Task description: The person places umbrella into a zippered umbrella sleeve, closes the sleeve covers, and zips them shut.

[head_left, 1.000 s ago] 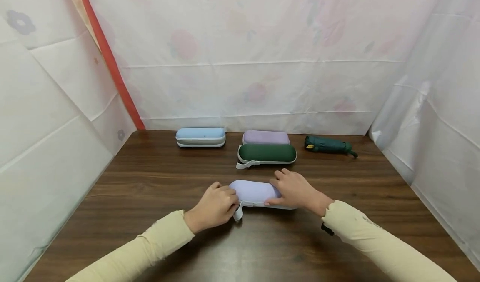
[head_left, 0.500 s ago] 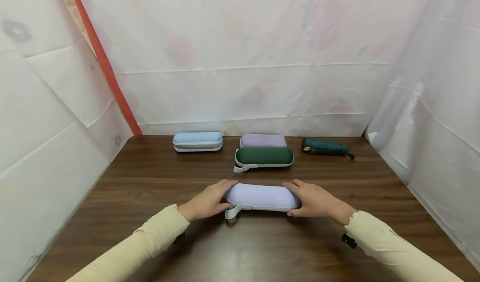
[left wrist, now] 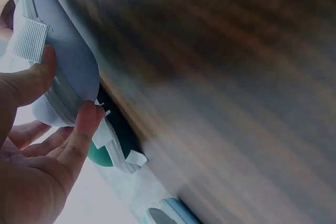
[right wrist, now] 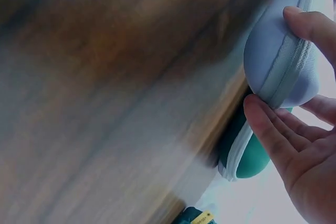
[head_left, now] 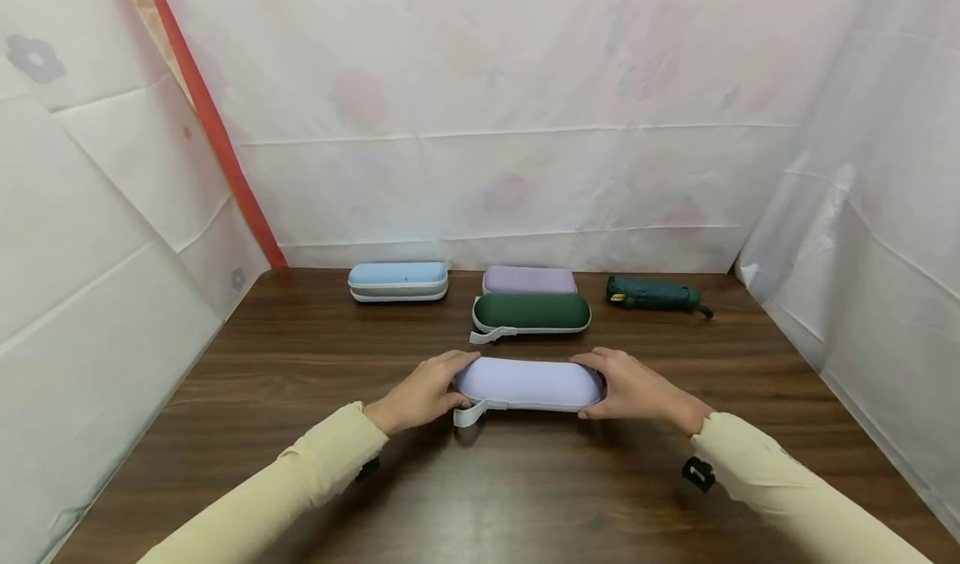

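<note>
A lavender zippered hard case (head_left: pixel 528 382) lies crosswise in front of me, lid closed, its white wrist strap (head_left: pixel 468 416) hanging from the left end. My left hand (head_left: pixel 427 391) grips that end, with the thumb on the near side and the fingers around the far side. At the opposite end my right hand (head_left: pixel 637 389) holds it the same way. In the right wrist view, the thumb presses beside the white zipper band (right wrist: pixel 286 72) while the fingers reach round the rounded tip. The left wrist view shows the left thumb just below the strap (left wrist: pixel 30 39).
Behind it sits a dark green case (head_left: pixel 532 311) with a white strap, partly covering a purple case (head_left: pixel 529 279). A light blue case (head_left: pixel 397 282) is at the back left. At the back right lies a folded green umbrella (head_left: pixel 654 293). White patterned sheeting (head_left: pixel 480 114) borders the wooden table (head_left: pixel 495 497).
The left hand has opened from a curled hold near the strap and now spans the case's left end. The right hand has slid outward to the right end. The case has shifted slightly away from me.
</note>
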Available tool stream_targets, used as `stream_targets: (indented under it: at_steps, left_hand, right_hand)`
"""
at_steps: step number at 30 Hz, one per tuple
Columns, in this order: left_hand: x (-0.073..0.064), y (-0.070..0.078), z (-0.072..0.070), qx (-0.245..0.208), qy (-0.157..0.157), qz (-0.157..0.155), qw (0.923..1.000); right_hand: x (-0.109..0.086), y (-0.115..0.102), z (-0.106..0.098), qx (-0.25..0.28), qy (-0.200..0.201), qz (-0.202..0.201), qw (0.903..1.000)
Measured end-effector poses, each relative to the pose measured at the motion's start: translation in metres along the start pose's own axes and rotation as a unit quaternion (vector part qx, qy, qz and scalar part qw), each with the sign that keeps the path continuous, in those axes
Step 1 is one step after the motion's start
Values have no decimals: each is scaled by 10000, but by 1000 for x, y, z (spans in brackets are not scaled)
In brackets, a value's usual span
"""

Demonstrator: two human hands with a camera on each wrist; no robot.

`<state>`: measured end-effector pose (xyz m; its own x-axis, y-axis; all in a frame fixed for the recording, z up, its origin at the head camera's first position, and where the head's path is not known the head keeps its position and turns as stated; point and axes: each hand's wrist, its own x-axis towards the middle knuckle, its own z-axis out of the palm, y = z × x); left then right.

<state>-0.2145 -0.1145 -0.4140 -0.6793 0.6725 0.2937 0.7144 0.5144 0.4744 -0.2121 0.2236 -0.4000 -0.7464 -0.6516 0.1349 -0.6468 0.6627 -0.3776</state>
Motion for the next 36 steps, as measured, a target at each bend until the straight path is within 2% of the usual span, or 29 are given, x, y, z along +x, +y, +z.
stream_targets:
  at_steps: [5, 11, 20, 29, 34, 36]
  left_hand:
    - [13, -5, -2, -93, 42, -108, 9999]
    - [32, -11, -1, -44, 180, -199, 9996]
    - [52, -18, 5, -27, 138, -681, 9976]
    - [52, -20, 15, -80, 153, -853, 9962]
    - [53, -22, 14, 121, 39, -741, 9972]
    - [53, -24, 11, 290, -116, -641, 9975]
  right_hand:
    - [8, 9, -7, -85, 93, -73, 9999]
    - [17, 24, -13, -93, 209, 94, 9997]
    - [27, 44, -14, 51, 325, 337, 9989]
    - [29, 50, -10, 109, 209, 590, 9980]
    - [27, 52, -7, 161, 198, 687, 9973]
    - [27, 53, -6, 123, 154, 712, 9973]
